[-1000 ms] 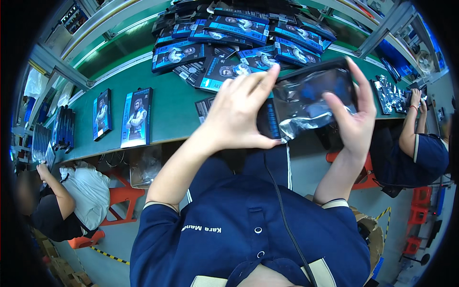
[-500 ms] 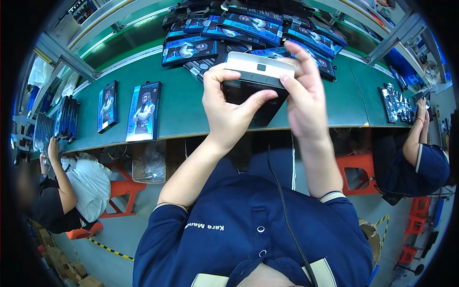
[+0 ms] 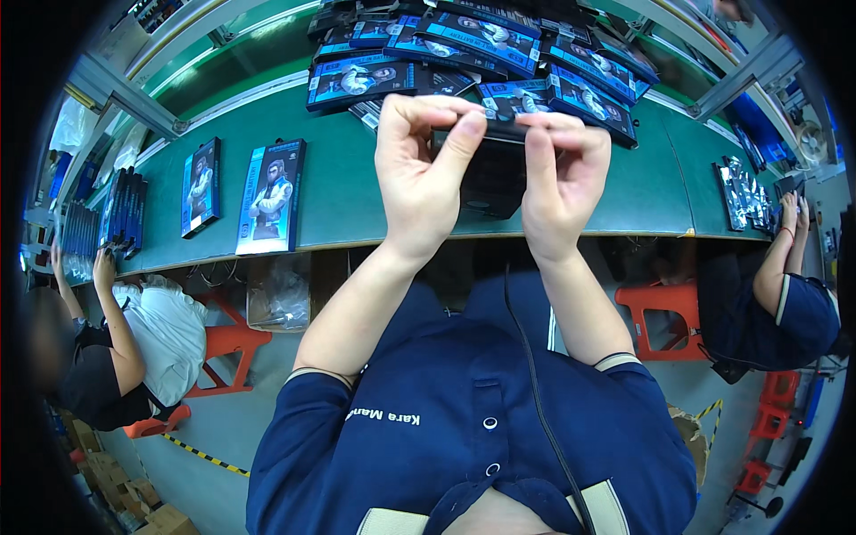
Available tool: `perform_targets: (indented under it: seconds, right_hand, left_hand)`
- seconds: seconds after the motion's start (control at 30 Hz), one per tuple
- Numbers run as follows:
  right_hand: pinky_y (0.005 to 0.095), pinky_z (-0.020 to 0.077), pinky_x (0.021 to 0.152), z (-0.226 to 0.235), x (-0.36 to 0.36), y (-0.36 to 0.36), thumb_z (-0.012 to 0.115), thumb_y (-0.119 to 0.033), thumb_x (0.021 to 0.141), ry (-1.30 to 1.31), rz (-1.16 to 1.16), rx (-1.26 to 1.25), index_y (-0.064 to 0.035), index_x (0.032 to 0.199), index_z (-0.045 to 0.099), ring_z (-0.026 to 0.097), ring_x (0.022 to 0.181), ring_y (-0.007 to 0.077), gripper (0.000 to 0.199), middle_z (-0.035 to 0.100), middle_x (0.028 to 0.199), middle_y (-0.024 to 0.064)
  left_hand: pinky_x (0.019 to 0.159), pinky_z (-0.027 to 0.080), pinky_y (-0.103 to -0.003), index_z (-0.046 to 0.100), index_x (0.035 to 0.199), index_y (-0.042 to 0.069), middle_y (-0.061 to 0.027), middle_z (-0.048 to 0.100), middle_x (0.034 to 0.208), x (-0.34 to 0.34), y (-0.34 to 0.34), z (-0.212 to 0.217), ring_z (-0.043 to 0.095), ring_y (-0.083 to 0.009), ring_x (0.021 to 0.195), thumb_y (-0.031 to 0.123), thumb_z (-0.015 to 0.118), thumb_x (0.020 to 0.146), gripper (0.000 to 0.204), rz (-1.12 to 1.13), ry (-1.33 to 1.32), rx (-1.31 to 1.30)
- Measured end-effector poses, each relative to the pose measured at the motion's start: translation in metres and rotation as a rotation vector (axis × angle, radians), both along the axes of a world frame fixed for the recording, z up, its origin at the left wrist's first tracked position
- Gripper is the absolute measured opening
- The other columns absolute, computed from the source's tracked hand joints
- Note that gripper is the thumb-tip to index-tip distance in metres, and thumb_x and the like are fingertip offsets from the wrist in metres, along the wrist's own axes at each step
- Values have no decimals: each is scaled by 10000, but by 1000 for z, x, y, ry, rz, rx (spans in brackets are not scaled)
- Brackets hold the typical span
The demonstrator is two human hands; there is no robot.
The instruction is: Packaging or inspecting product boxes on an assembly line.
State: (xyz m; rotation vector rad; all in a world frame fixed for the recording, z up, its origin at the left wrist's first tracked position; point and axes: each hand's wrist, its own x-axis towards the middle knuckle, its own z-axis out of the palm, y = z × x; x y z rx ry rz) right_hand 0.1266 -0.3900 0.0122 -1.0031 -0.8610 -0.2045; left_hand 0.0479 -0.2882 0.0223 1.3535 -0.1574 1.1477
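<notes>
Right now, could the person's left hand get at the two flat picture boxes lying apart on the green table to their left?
Probably yes, but not at once: the left hand is pinching the dark packet together with the right hand. The green table between it and the two picture boxes looks bare.

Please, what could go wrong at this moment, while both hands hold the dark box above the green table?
1. The left hand and right hand seem to grip the dark box only by its top edge with fingertips; it might slip and drop onto the green table.
2. The pile of blue boxes lies just behind, loosely stacked; a careless reach could push some over.
</notes>
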Motion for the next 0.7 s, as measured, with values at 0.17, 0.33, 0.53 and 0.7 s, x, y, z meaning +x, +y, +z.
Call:
perform_targets:
  seconds: [0.17,0.33,0.53,0.7]
  right_hand:
    - [277,501,833,-20,-8,-13,737,19,848,81,176,-85,-108,1230,371,602,988,154,544,545,1130,82]
    - [310,426,962,-45,-19,12,639,-124,952,398,293,-121,-88,1317,478,501,1191,163,400,511,1259,99]
    - [478,356,1075,-61,47,-34,753,-322,813,-267,-576,-914,-50,1255,572,453,1280,428,550,497,1347,262]
    - [372,525,738,-55,2,-38,758,-199,805,-304,-304,-830,-29,859,712,667,825,267,184,690,803,114]
  left_hand:
    - [1080,386,-389,293,1481,20,-184,491,1382,-15,21,-22,480,-256,1287,83,817,768,887,-408,95,-34]
    - [1195,175,-410,94,1558,17,-221,157,1597,-70,11,-33,164,-319,1491,229,831,630,1204,-476,560,230]
    - [1114,329,-483,531,1418,194,-263,428,1462,-130,96,1,434,-420,1333,340,797,695,784,853,1324,706]
    - [1033,354,-626,549,1376,152,-314,462,1405,-112,108,-36,460,-525,1249,431,681,857,604,1196,1360,1203]
